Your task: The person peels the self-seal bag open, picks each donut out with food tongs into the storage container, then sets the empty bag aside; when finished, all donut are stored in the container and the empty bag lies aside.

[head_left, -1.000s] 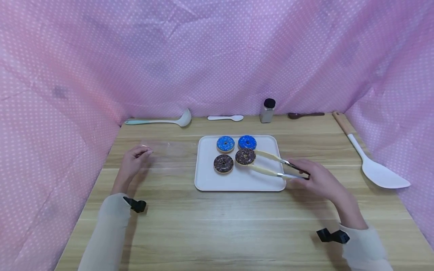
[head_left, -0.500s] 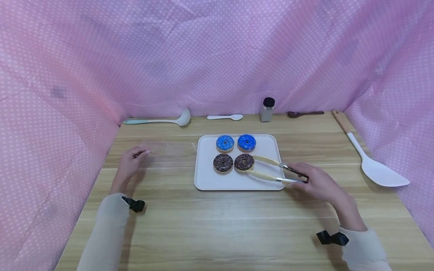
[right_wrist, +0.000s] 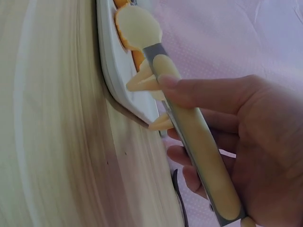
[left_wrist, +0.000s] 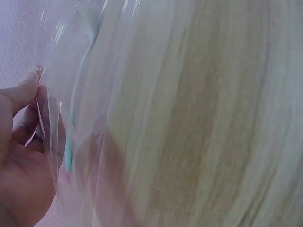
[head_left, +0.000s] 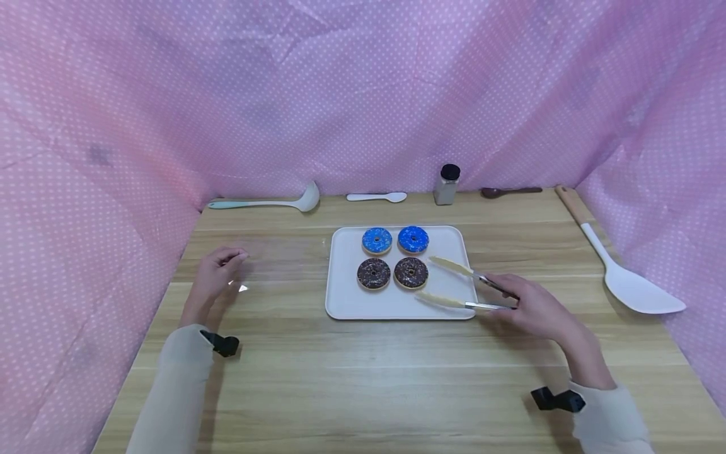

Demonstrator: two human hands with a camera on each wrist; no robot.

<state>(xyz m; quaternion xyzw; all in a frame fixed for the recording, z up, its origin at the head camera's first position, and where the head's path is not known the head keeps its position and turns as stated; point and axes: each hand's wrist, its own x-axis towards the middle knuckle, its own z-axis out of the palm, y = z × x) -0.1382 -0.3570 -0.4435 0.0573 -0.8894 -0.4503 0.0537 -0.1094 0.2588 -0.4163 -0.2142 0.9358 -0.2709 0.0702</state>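
Thumb and fingers of my left hand (head_left: 214, 274) pinch the edge of a clear plastic bag (left_wrist: 113, 56), which spreads rightward over the table toward the tray. My right hand (head_left: 535, 304) grips metal tongs (right_wrist: 189, 127) with cream tips, thumb on one arm and fingers on the other. The tips stand spread over the white tray (head_left: 351, 309), right of the nearer brown-iced doughnut (head_left: 404, 275), with a gap showing. Beside that doughnut lies another brown-iced doughnut (head_left: 365, 275). Behind them are a light blue doughnut (head_left: 368, 242) and a darker blue doughnut (head_left: 405, 240).
Along the back edge lie a ladle (head_left: 308, 198), a white spoon (head_left: 374, 197), a black-capped shaker (head_left: 446, 189) and a dark brown spoon (head_left: 510, 191). A large white turner (head_left: 635, 287) lies at the right. Pink dotted cloth (head_left: 363, 94) hangs around the table.
The right-hand brown doughnut has come down nearer the front of the tray, and the tongs have let go of it, their tips spreading apart. My left hand has shifted slightly left and down.
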